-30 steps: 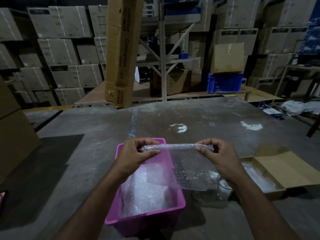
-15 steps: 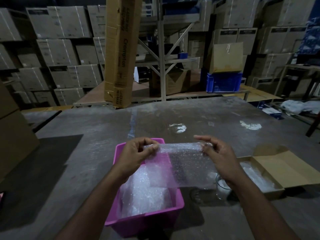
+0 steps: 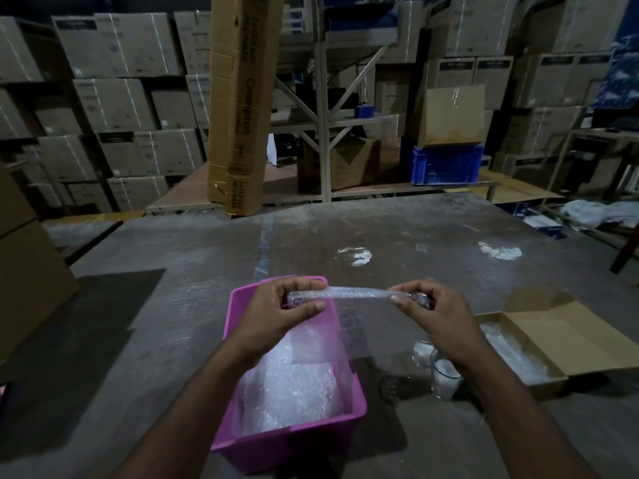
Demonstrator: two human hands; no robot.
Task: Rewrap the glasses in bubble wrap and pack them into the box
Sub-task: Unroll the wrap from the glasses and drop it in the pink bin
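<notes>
The bubble wrap (image 3: 349, 323) is clear, bumpy plastic that shines a little. The pink tub (image 3: 287, 440) is smooth plastic and holds more shiny bubble wrap. The glass (image 3: 444, 375) is clear and glossy. The open box (image 3: 567, 344) is plain brown cardboard, dull and not shiny. The table (image 3: 173, 323) is grey, scuffed and a bit shiny where light hits it. The blue crate (image 3: 446, 164) looks like hard plastic.
</notes>
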